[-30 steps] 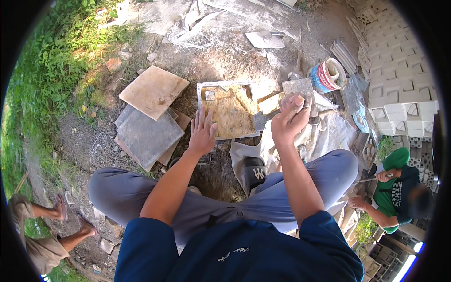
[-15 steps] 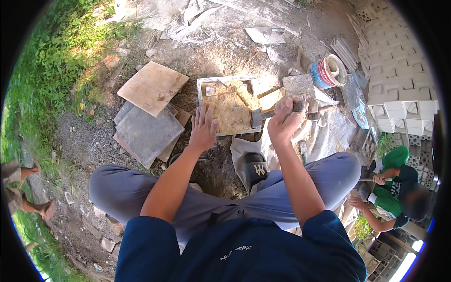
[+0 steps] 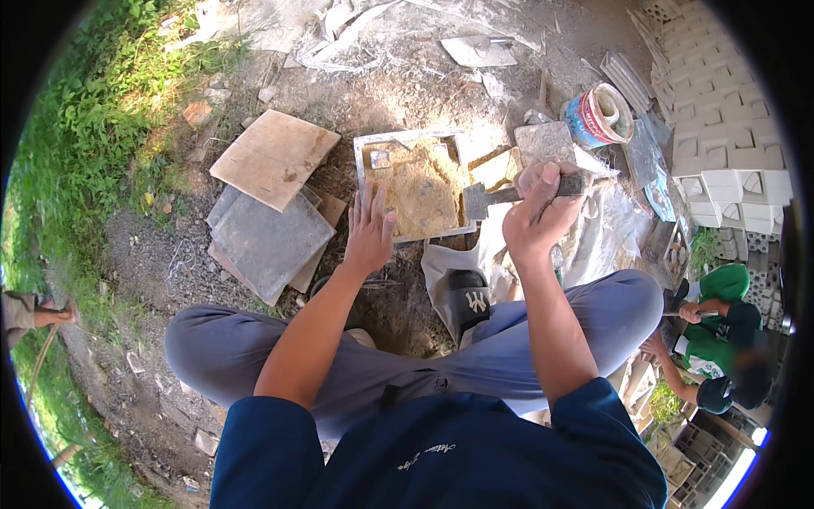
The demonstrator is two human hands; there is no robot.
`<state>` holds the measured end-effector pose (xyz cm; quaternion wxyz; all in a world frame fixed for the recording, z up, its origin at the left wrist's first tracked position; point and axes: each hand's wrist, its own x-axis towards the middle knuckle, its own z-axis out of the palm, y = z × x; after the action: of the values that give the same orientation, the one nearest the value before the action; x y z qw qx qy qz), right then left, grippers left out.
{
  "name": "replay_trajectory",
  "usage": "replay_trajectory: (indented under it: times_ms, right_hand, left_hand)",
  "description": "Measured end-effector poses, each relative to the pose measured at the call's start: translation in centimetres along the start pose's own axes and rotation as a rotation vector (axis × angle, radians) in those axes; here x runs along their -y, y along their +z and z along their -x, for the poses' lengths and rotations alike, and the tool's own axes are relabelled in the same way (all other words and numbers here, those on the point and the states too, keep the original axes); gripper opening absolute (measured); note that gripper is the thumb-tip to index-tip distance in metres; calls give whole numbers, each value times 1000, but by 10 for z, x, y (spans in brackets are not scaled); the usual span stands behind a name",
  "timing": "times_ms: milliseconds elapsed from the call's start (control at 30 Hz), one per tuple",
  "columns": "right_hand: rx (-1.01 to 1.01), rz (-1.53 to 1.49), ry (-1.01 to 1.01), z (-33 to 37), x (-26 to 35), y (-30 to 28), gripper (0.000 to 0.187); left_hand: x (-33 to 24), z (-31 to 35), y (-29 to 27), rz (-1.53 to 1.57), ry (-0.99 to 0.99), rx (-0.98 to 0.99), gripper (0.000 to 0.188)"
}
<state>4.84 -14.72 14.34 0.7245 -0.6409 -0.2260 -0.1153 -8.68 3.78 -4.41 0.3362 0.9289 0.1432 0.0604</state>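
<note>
A shallow square tray [image 3: 469,170] with a pale rim lies on the ground in front of me, with yellowish, crumbly, sand-like material [image 3: 428,199] in it. My left hand [image 3: 370,229] rests over its near left edge, palm down and fingers stretched out, holding nothing. In my right hand [image 3: 540,212], fingers wrapped round the dark grip, is a hammer [image 3: 476,202]. Its blocky metal head points left and hangs by the tray's right edge. Whether the head touches the rim I cannot tell.
Square boards [image 3: 275,157] and grey slabs [image 3: 271,233] are stacked to the left. A paint bucket [image 3: 596,116] stands at the right, near a wall of stacked pale blocks [image 3: 716,119]. Another person in green [image 3: 721,293] works at the far right. A trowel-like plate [image 3: 477,51] lies beyond.
My right hand has shifted slightly right, bringing the hammer into clearer view with its head off the tray's right side. My left hand has stayed almost in place.
</note>
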Motion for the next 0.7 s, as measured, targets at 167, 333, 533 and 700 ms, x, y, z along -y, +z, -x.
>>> replay_trajectory:
  times_ms: [167, 333, 533, 700]
  right_hand:
    - [-22, 17, 194, 0, -34, -1, 3]
    - [31, -36, 80, 5, -24, -17, 3]
    - [53, 96, 9, 3, -17, 9, 7]
    - [40, 246, 155, 9, -56, -9, 5]
  left_hand:
    - [14, 0, 8, -36, 64, -70, 60]
    - [-6, 0, 7, 38, 64, -18, 62]
    - [10, 0, 2, 41, 85, -69, 63]
    - [-5, -8, 4, 37, 11, 30, 63]
